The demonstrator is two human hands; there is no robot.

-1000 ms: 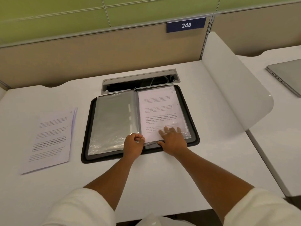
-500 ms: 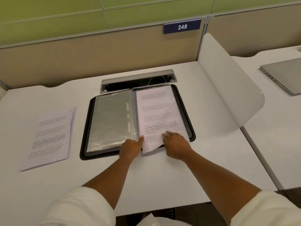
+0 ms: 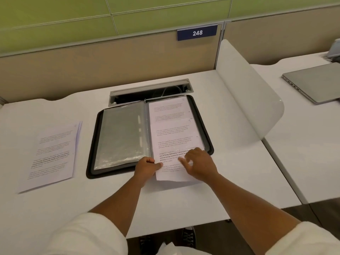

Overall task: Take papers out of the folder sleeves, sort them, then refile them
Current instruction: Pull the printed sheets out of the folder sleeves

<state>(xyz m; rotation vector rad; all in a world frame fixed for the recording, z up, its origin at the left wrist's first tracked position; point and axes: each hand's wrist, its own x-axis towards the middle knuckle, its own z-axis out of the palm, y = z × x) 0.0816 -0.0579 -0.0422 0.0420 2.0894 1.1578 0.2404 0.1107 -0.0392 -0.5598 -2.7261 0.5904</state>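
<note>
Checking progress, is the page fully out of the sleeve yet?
No, only the page's near end sticks past the folder; the rest lies in the sleeve.

Folder (image 3: 92, 144) black-rimmed, its left sleeves (image 3: 121, 137) clear with a grey, glossy sheen; sheet (image 3: 173, 129) in the right side white with rows of small black print, one block bold. Desk (image 3: 184, 203) white; paper stack (image 3: 53, 155) at left white with black text. Partition (image 3: 92, 63) beige under green wall panels (image 3: 55, 13); number plate (image 3: 197, 32) navy with white "248"; laptop (image 3: 316, 81) silver-grey.
</note>
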